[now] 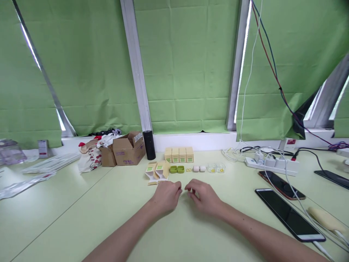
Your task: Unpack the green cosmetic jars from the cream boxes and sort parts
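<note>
My left hand (pixel 166 196) rests on the pale green table with its fingers curled loosely under, and I see nothing in it. My right hand (pixel 203 196) lies beside it, fingers bent and fingertips close to the left hand, also with nothing visible in it. Just beyond the hands lies a row of small items: two opened yellow cartons (pixel 157 172), two green cases (pixel 177 169), tiny yellow pieces (pixel 188 169), two white cases (pixel 199 168) and clear plastic trays (pixel 216 168). Behind them stand several closed yellow boxes (pixel 179 155).
A black cylinder (pixel 149 145), brown cardboard boxes (pixel 128 149) and a patterned bag (pixel 91 156) sit at the back left. A power strip (pixel 272 164) with cables and three phones (pixel 289 214) lie to the right. Plastic packets (pixel 51 162) lie far left. Green curtains cover the windows.
</note>
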A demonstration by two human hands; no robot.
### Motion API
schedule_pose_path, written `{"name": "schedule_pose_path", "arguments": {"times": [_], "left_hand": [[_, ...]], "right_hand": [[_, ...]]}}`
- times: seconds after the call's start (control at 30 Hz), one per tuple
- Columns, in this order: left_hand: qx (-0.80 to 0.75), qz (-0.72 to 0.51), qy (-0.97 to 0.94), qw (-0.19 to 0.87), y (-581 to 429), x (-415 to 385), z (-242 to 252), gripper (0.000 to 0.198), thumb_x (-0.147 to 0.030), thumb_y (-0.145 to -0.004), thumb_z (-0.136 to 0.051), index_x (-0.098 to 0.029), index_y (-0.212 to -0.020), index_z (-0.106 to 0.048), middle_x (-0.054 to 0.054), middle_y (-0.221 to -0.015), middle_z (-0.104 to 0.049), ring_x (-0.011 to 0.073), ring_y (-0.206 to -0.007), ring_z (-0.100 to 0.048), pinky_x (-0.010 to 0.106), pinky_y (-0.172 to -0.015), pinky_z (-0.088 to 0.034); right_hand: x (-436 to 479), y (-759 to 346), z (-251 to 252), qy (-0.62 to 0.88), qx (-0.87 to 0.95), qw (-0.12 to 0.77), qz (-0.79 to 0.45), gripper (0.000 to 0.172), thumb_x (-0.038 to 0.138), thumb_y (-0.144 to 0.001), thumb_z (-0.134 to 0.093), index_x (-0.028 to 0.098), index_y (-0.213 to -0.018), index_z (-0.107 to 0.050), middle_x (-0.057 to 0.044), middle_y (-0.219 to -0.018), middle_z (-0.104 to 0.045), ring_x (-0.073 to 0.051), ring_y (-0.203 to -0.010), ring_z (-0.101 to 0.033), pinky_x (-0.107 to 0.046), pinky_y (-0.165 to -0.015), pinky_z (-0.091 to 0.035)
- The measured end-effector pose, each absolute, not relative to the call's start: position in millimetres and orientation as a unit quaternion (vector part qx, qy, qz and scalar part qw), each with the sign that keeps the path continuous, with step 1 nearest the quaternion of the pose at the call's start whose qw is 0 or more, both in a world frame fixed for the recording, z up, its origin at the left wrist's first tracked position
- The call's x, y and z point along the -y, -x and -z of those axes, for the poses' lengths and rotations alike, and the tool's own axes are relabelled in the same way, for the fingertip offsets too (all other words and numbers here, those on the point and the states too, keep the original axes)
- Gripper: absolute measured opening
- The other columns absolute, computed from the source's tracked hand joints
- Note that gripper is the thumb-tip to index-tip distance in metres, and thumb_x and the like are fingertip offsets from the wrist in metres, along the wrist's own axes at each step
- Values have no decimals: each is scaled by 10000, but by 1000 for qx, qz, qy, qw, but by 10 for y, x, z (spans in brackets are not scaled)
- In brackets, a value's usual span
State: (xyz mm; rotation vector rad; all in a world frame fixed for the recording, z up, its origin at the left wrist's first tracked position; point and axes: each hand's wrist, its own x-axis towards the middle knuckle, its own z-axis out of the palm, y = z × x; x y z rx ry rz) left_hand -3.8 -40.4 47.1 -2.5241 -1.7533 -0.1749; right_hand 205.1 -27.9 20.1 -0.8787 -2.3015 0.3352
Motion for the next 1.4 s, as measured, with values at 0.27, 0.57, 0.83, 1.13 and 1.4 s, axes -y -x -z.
{"name": "schedule_pose_path", "arguments": {"times": [0.27, 0.57, 0.83, 1.13, 1.4], "left_hand": [[559, 39, 828, 9, 78, 370, -319, 212, -357, -981, -457, -228, -940, -621, 87, -879, -761, 277, -798, -716, 352, -671, -443], [562, 35, 826, 0, 90, 356, -274, 184, -360, -981, -460, -234, -974, -594, 89, -917, -761, 285, -841, -721, 357, -695, -451], [564, 29, 826, -5, 99, 328, -256, 182, -364, -976, -459, -237, -984, -589, 92, -926, -756, 285, -850, -718, 356, -711, -453], [566, 27, 824, -7, 104, 309, -252, 178, -361, -966, -462, -241, -987, -593, 94, -911, -754, 288, -843, -717, 362, -711, -451], [563, 30, 826, -6, 100, 313, -254, 180, -361, -973, -463, -243, -977, -597, 89, -911, -756, 285, -830, -717, 354, -704, -450]], "right_hand": [[-805, -2205, -632, 522, 814, 253, 16, 356, 143, -989, -492, 231, -1307, -627, -89, -1225, -665, -225, -1151, -598, -311, -853, -478], [-1503, -1937, -616, 552, 817, 160, 44, 458, 131, -928, -597, 227, -1376, -591, -165, -1327, -571, -316, -1274, -435, -402, -1003, -407], [-1650, -1822, -456, 563, 814, 134, 47, 368, 220, -937, -667, 214, -1303, -627, -147, -1352, -578, -297, -1283, -488, -429, -1028, -463], [-1669, -1800, -475, 575, 804, 147, 40, 353, 368, -995, -635, 185, -1295, -608, -98, -1312, -626, -237, -1107, -654, -453, -937, -575], [-1624, -1841, -636, 607, 771, 188, -35, 364, 311, -949, -688, 128, -1255, -616, -144, -1290, -598, -226, -1037, -665, -380, -905, -558]]}}
